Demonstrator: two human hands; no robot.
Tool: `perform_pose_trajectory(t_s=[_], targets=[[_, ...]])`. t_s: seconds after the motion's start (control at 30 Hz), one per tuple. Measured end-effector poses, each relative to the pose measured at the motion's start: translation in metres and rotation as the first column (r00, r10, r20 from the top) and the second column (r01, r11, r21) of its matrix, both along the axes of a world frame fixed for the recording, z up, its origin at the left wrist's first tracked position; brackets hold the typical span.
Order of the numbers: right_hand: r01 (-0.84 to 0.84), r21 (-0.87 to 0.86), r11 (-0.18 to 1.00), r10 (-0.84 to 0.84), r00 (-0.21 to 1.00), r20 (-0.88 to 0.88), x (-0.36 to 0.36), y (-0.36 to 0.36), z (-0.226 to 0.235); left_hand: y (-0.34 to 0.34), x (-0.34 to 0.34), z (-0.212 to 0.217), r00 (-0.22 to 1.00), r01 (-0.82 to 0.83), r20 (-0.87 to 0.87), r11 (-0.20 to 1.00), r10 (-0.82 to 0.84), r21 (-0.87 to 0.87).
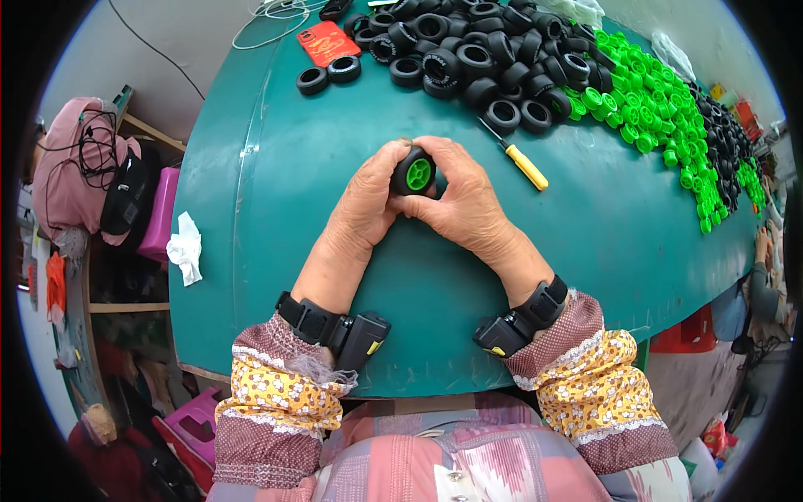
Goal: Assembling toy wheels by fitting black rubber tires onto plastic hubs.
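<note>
Both hands, left (368, 201) and right (460, 205), grip a black wheel (413, 171), its green hub seemingly facing the camera.

**Rubber, plastic and a smooth bench**

The wheel (413, 171) pairs a matt black rubbery tyre with a glossy green plastic hub. The bench (251, 192) is smooth, slightly shiny teal. The screwdriver (520, 159) has a yellow plastic handle and metal shaft. Sleeves (268, 393) are printed cloth.

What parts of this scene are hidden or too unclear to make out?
- Head view: the back of the toy wheel is covered by the left hand and right hand.
- Lower black tyres are buried in the pile.
- The far green hubs blur and bend toward the rim.
- The screwdriver tip is too small.
</note>
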State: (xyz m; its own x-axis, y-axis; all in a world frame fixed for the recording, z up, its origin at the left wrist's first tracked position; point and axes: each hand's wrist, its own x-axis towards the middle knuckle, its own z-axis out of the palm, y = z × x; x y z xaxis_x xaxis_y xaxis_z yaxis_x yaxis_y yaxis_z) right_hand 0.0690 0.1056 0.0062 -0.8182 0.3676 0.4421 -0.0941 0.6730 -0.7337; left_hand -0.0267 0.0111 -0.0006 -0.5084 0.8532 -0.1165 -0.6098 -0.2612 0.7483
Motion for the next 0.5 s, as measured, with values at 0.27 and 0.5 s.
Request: perform_pose_trajectory(t_s=[0.27, 0.5], targets=[[-0.009, -0.072, 0.997, 0.003, 0.997, -0.073, 0.001, -0.008, -0.001, -0.006, -0.002, 0.004, 0.990, 0.029, -0.138, 0.999, -0.031, -0.016], [-0.128, -0.123, 0.984, 0.128, 0.992, -0.004, -0.001, 0.005, -0.001, -0.009, -0.020, -0.004, 0.948, 0.319, -0.052, 0.928, -0.315, 0.192]])
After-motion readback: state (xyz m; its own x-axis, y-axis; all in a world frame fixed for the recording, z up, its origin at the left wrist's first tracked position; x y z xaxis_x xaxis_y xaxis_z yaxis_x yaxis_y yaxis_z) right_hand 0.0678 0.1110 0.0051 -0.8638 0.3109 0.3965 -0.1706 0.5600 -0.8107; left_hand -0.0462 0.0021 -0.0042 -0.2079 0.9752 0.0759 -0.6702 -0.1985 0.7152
